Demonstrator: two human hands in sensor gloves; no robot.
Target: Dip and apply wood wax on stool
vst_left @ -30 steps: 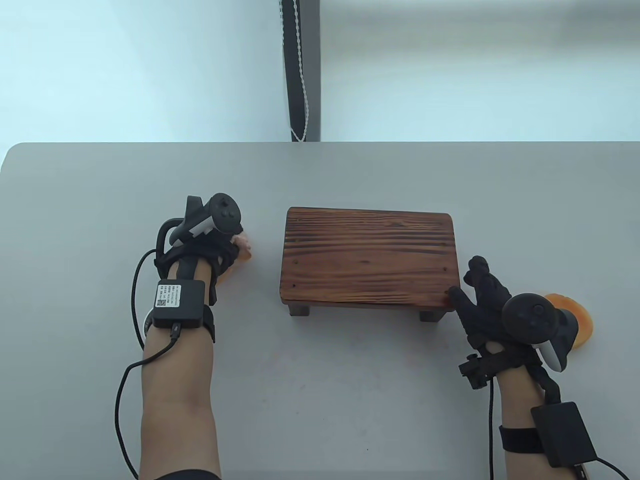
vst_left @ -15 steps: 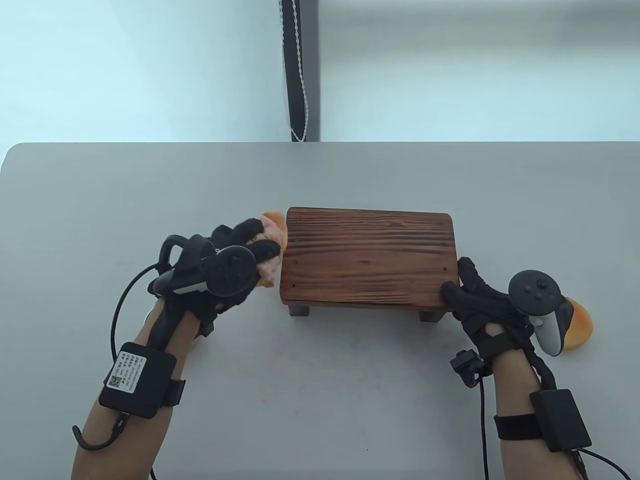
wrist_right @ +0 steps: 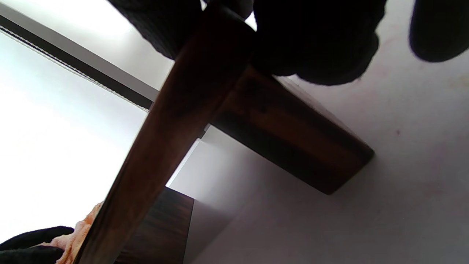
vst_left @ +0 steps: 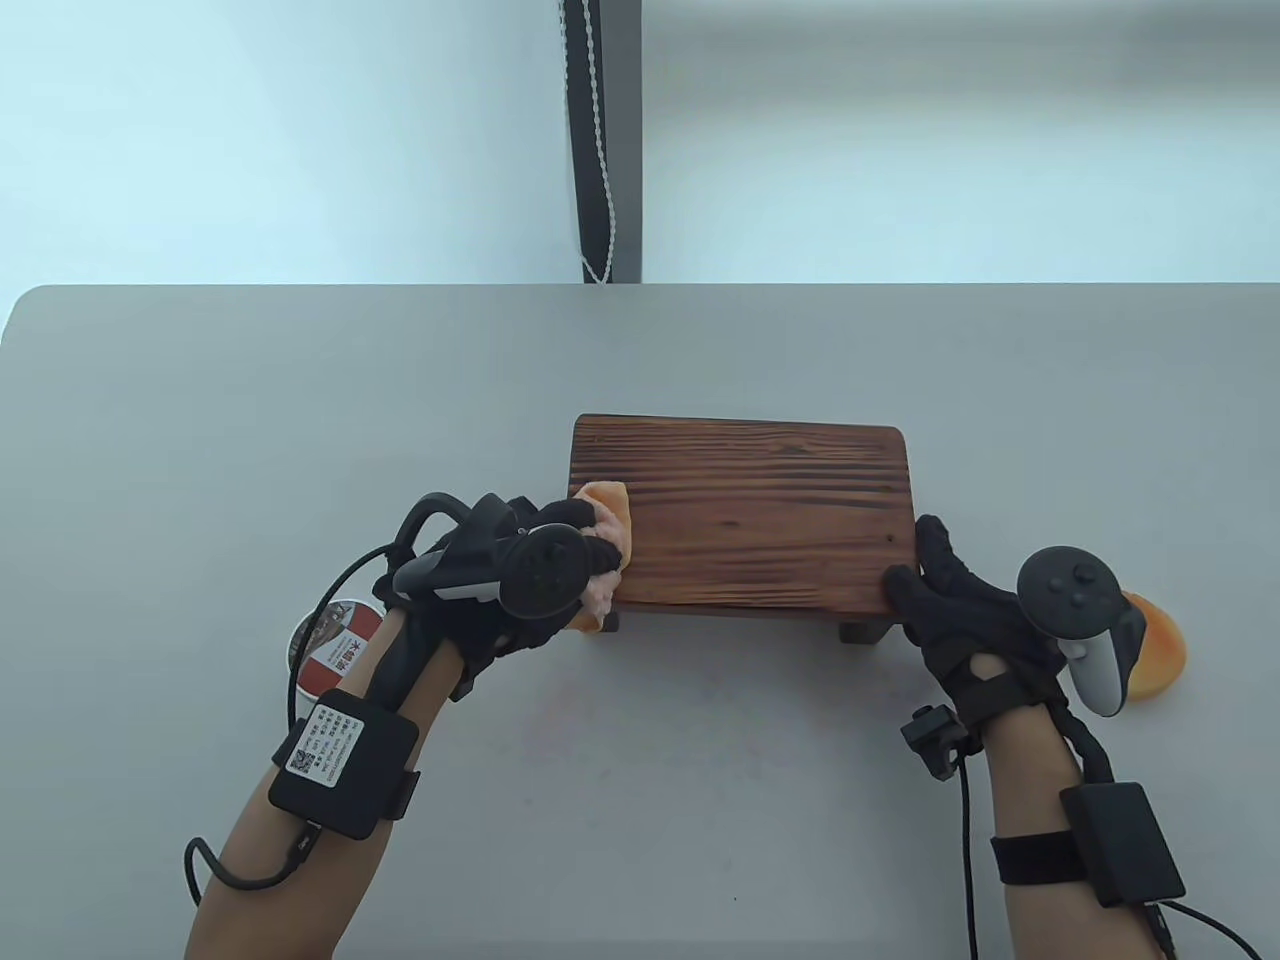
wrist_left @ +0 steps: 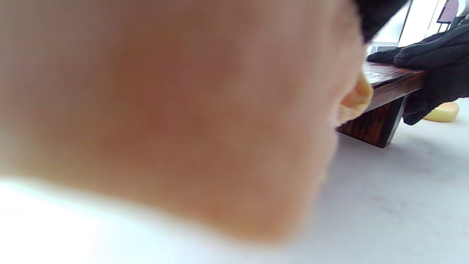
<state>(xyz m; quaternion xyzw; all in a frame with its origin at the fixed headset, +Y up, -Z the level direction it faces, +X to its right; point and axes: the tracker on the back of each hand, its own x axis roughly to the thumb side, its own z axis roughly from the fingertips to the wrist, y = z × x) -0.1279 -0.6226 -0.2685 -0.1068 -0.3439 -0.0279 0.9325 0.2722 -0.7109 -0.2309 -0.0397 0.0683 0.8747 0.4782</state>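
The dark wooden stool (vst_left: 745, 515) stands mid-table. My left hand (vst_left: 585, 545) grips a crumpled orange cloth (vst_left: 608, 505) and holds it on the stool's near-left corner. In the left wrist view the blurred cloth (wrist_left: 165, 110) fills most of the picture. My right hand (vst_left: 925, 570) holds the stool's near-right corner, thumb on top and fingers round the edge. The right wrist view has those fingers (wrist_right: 318, 44) wrapped over the stool's board (wrist_right: 165, 139). A round wax tin (vst_left: 330, 650) with a red and white label lies by my left forearm, partly hidden.
An orange round lid (vst_left: 1160, 650) lies on the table behind my right hand's tracker. A dark window post with a bead cord (vst_left: 600, 150) rises beyond the table's far edge. The grey table (vst_left: 700, 800) spreads bare in front of the stool.
My left hand has carried the cloth from the table left of the stool onto its near-left corner, uncovering the wax tin. My right hand's fingers closed round the near-right corner and stayed.
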